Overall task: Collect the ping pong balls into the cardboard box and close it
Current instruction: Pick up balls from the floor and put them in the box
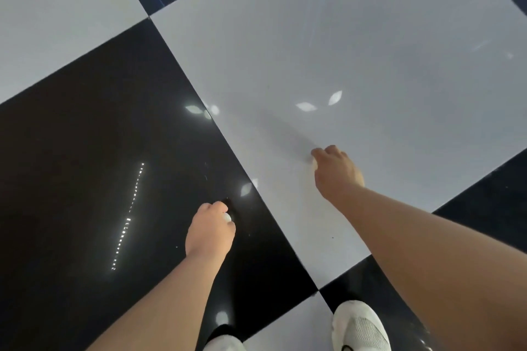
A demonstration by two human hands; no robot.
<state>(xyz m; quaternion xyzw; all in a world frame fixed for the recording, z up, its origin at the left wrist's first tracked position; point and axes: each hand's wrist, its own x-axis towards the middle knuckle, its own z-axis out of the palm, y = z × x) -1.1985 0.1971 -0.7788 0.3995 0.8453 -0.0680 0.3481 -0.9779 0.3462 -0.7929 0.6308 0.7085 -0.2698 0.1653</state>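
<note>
1. The left hand [210, 229] hangs over a black floor tile [85, 151], fingers curled shut around a ball [227, 218].
2. That ball is small, white, smooth and round; only a sliver shows between thumb and fingers.
3. The right hand [338, 169] reaches over a white tile [370, 65], fingers bent inward; a pale round bit at its fingertips may be a second ball, though I cannot tell.
4. White shoes [360, 328] stand at the bottom edge.
</note>
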